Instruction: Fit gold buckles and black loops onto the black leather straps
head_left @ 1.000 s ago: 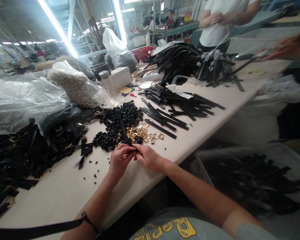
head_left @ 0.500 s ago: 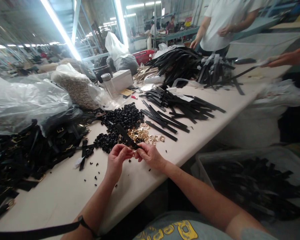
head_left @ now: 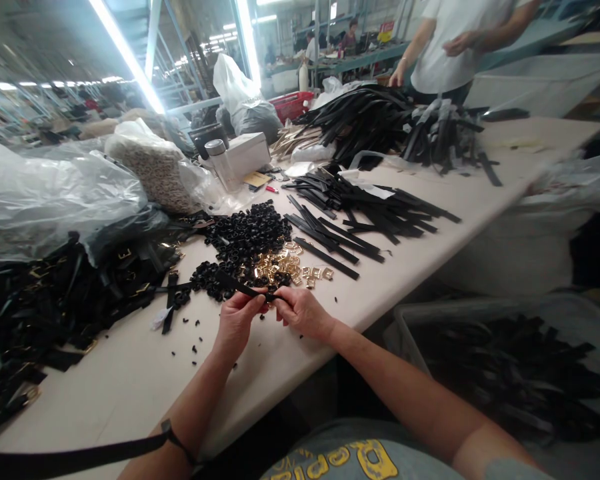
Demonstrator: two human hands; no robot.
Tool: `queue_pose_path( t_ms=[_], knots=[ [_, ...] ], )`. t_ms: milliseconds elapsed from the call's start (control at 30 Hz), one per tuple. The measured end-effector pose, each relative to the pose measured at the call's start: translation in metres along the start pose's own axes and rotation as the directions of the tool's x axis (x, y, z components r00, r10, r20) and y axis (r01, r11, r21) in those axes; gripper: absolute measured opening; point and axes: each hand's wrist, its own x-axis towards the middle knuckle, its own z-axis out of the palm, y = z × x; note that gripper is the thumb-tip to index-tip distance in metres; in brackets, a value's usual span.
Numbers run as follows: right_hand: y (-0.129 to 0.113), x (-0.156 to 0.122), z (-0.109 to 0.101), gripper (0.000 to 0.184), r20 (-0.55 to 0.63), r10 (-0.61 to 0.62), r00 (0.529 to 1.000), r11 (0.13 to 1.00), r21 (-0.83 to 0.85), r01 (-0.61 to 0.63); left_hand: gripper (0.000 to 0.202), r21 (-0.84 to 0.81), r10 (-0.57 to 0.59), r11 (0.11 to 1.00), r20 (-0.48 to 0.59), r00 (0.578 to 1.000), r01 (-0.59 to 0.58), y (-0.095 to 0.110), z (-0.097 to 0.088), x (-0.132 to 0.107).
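Between my two hands is a black strap [head_left: 236,285], its free end pointing up and left over the pile. My left hand [head_left: 239,320] pinches it from the left. My right hand [head_left: 303,313] is closed on its near end; a small part there is mostly hidden by the fingers. Just beyond lie gold buckles [head_left: 280,265] in a loose heap. Against them is a pile of small black loops [head_left: 247,230]. Loose black straps [head_left: 330,257] lie to the right of the buckles.
At left is a heap of black straps with gold buckles [head_left: 120,280] under plastic. A clear bottle [head_left: 220,163] and white box [head_left: 249,155] stand behind. Larger black strap bundles [head_left: 360,123] lie farther back, near a person in white [head_left: 443,53]. A bin [head_left: 415,340] sits below the right edge.
The strap has swung lower and flatter, and my left hand has closed onto it. My right hand stays nearly in place. The other worker's hand at far right has mostly left the view.
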Motion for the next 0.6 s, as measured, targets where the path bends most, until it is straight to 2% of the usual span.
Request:
queue_pose_path(
  t_ms=[200, 367, 600],
  knots=[
    [0.001, -0.001, 0.002, 0.017, -0.039, 0.003, 0.999, 0.999, -0.053, -0.005, 0.031, -0.025, -0.012, 1.0, 0.008, 1.0, 0.013, -0.004, 0.0, 0.002],
    [-0.004, 0.0, 0.003, 0.017, -0.072, 0.025, 0.997, 0.991, -0.132, -0.035, 0.031, -0.072, -0.092, 0.993, -0.003, 0.996, 0.092, -0.005, 0.0, 0.002],
    [-0.003, -0.001, 0.005, 0.018, -0.036, -0.009, 0.999, 0.992, -0.129, 0.004, 0.034, 0.002, -0.052, 0.999, -0.021, 0.998, 0.052, -0.013, 0.002, 0.003]
  ],
)
